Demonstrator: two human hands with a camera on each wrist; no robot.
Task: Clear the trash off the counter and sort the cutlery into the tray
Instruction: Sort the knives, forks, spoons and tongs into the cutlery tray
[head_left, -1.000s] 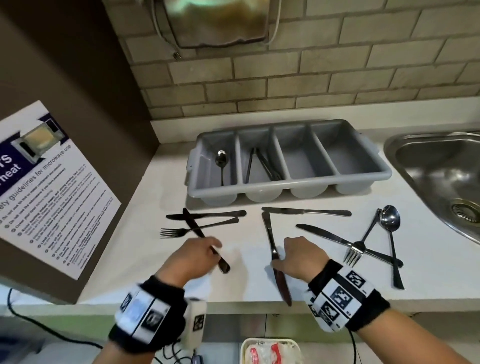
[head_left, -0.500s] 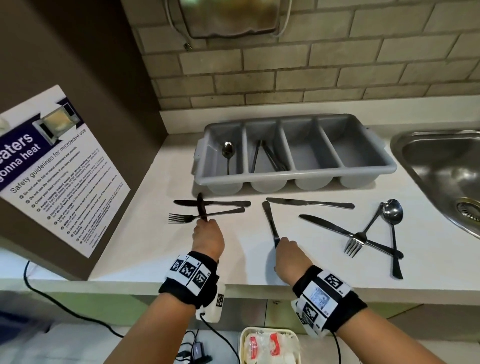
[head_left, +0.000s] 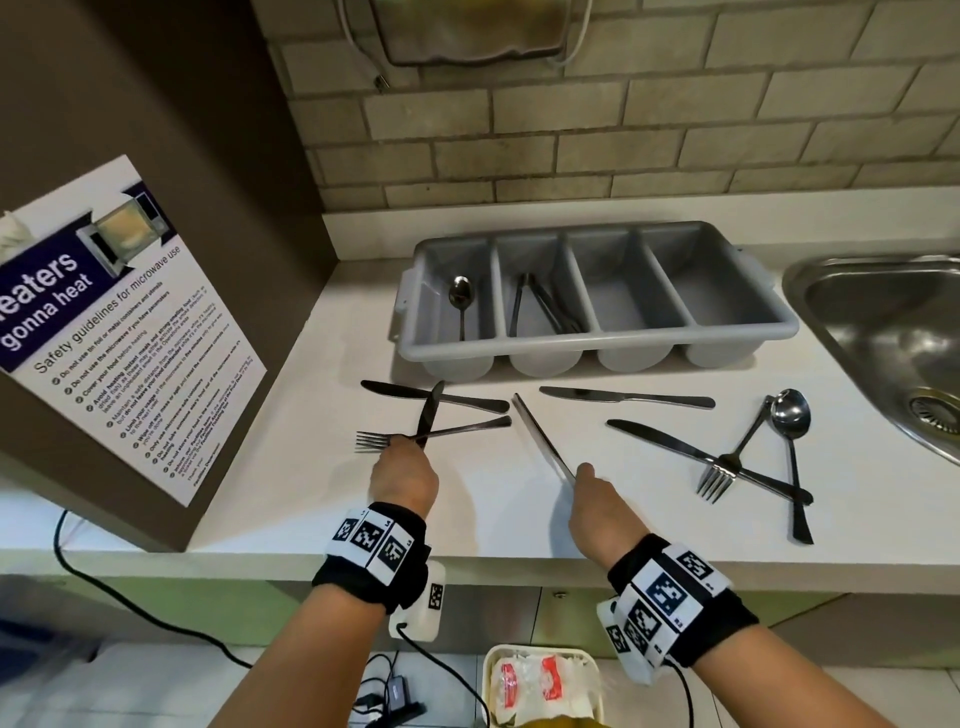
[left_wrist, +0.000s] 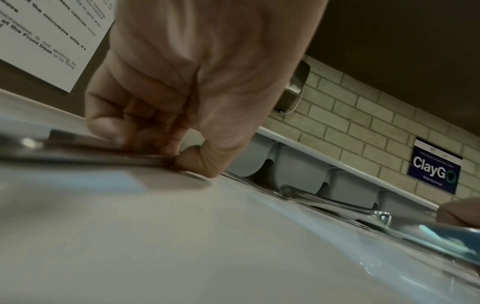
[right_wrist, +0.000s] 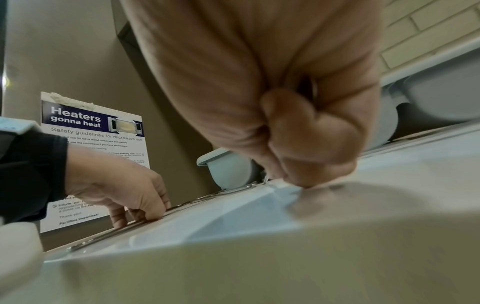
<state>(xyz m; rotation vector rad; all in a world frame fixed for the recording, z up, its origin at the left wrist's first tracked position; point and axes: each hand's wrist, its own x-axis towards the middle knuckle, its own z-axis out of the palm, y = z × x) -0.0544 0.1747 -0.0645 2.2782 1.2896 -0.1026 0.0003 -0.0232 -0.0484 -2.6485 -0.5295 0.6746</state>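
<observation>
My left hand (head_left: 402, 467) pinches the handle of a table knife (head_left: 429, 415) whose blade points away, across a fork (head_left: 441, 432) and another knife (head_left: 467, 401) lying on the white counter (head_left: 493, 509). In the left wrist view, finger and thumb of that hand (left_wrist: 179, 148) close on the handle (left_wrist: 103, 157) low at the counter. My right hand (head_left: 592, 493) grips the handle end of a second knife (head_left: 540, 441), blade aimed up-left. The right wrist view shows that hand's fingers (right_wrist: 306, 156) curled down at the counter. The grey four-slot tray (head_left: 753, 332) holds a spoon (head_left: 461, 304) and some dark cutlery (head_left: 543, 306).
More cutlery lies to the right: a knife (head_left: 626, 397), a long knife (head_left: 670, 447) crossed by a fork (head_left: 727, 462), and a spoon (head_left: 790, 415). A steel sink (head_left: 883, 332) is at far right, a microwave poster (head_left: 114, 353) at left, a bin with wrappers (head_left: 540, 680) below.
Both hands slid back to the handle ends of their knives. The left knife swung from a diagonal to point away from me; the right knife no longer overhangs the counter edge.
</observation>
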